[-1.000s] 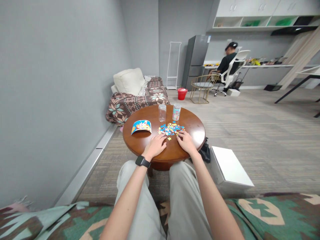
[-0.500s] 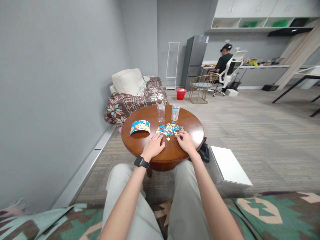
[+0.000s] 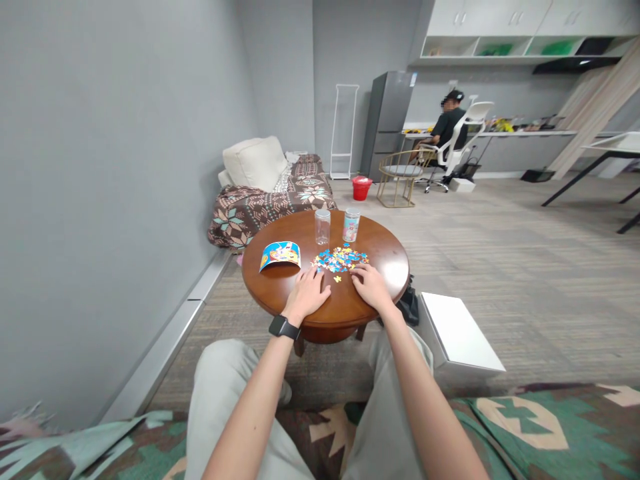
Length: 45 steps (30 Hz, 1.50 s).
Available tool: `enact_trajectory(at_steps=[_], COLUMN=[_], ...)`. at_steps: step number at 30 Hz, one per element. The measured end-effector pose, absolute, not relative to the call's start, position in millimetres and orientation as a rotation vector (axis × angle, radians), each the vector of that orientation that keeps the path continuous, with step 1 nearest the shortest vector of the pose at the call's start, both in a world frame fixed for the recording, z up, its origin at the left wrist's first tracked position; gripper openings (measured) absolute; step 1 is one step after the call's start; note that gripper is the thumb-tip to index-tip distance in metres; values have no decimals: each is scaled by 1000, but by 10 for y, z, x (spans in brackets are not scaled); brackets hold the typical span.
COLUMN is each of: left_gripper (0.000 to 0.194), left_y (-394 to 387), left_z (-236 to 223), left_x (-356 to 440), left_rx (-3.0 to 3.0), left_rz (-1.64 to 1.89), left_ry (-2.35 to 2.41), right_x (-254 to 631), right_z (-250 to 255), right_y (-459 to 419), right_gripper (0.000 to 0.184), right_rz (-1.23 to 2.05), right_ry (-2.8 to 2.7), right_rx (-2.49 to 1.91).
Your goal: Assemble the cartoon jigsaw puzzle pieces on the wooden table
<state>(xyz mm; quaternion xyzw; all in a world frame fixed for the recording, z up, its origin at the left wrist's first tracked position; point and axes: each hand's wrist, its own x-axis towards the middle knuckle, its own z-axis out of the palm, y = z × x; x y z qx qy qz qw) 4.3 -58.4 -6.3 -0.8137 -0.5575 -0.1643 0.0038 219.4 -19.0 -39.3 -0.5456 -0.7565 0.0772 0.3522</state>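
A pile of small colourful jigsaw pieces point(image 3: 341, 258) lies loose on the round wooden table point(image 3: 265, 293). My left hand point(image 3: 307, 291) rests on the tabletop at the pile's near left edge, fingers stretched out and apart. At the near right edge lies my right hand point(image 3: 369, 283), its fingers slightly bent and spread, fingertips by the pieces. One yellow piece point(image 3: 337, 279) sits alone between the two hands. A curved picture sheet point(image 3: 281, 255) stands left of my left hand. Behind the pile are a clear jar point(image 3: 323, 227) and a jar with a printed label point(image 3: 351, 225).
A white box point(image 3: 463, 330) stands on the floor right of the table, beside a black bag point(image 3: 411, 303). A couch with a patterned cover point(image 3: 270, 207) is behind the table. Farther back are a red bucket point(image 3: 361, 188), a wire chair point(image 3: 400, 171) and a seated person point(image 3: 447, 123).
My knees have moved farther apart. Both hands stay in nearly the same place on the table, and the pile looks much the same.
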Motion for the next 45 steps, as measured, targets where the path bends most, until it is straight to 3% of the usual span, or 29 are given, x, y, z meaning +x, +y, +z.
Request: enact_trajectory(at_steps=[9, 28, 41, 45], left_gripper=[35, 52, 46, 54], left_y=[-617, -556, -555, -542], left_z=[-11, -124, -89, -68], left_x=[39, 44, 24, 34], left_rx=[-2552, -2404, -2515, -2483], left_rz=[-529, -525, -559, -511], left_ry=[-1687, -1932, -1762, -1865], right_x=[2196, 2200, 2195, 2175], right_z=[-469, -418, -410, -397], right_y=[-164, -179, -183, -201], right_gripper=[36, 24, 22, 21], right_rz=[139, 188, 185, 186], right_ry=[-1928, -1938, -1932, -1926], right_rx=[-1410, -1415, -1406, -1423])
